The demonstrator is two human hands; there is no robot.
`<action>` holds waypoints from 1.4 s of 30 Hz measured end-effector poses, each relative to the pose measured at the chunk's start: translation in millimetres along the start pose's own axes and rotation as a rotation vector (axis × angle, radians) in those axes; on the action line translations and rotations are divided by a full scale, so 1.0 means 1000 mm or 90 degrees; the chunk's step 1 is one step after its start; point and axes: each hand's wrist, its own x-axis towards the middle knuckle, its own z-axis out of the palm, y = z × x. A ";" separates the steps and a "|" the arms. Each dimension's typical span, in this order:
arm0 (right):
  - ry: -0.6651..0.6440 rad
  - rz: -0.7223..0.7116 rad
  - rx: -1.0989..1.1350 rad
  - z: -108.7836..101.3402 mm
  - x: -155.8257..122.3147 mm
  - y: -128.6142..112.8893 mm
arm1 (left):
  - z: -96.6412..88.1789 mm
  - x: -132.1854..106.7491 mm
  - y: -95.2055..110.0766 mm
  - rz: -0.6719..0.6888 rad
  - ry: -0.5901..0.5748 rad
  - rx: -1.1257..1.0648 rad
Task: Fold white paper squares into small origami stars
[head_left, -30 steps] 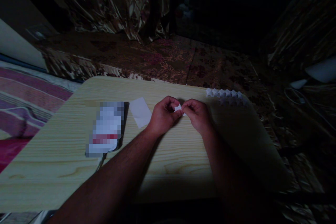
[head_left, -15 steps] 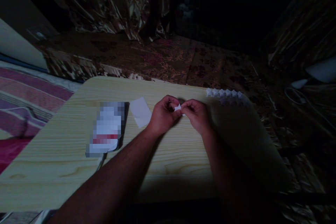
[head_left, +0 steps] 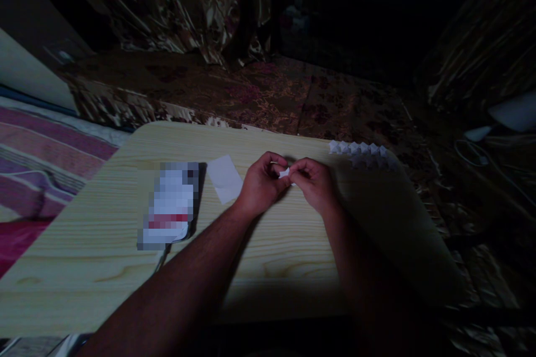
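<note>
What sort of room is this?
Probably a room in a home, perhaps a bedroom: what looks like striped bedding lies at the picture's left, a shiny patterned curtain hangs beyond, and a light wood-grain table stands in front.

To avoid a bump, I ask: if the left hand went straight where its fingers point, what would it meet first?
Most likely the right hand, just past the small white paper that the left hand holds; exact depth is unclear.
</note>
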 end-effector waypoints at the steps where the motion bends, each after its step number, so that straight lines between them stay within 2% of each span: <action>1: -0.004 0.000 0.003 0.000 0.000 0.000 | 0.000 0.000 0.000 0.003 -0.001 0.005; 8: -0.006 -0.028 -0.009 -0.001 0.000 0.003 | 0.002 -0.001 -0.001 0.018 -0.001 0.029; 19: 0.017 -0.005 -0.020 0.000 0.001 0.002 | 0.002 0.000 0.000 0.044 0.026 0.022; 23: 0.021 -0.012 -0.043 -0.001 0.001 0.002 | 0.004 -0.001 0.000 0.037 0.030 0.026; 29: 0.013 0.009 0.027 -0.002 0.001 0.000 | 0.001 0.001 0.001 0.021 0.045 -0.007; 36: 0.025 0.026 -0.005 -0.003 0.002 0.003 | -0.001 0.002 0.003 -0.012 0.073 -0.025; 42: 0.020 0.051 0.037 -0.002 0.004 0.002 | -0.001 0.002 0.005 -0.025 0.072 -0.055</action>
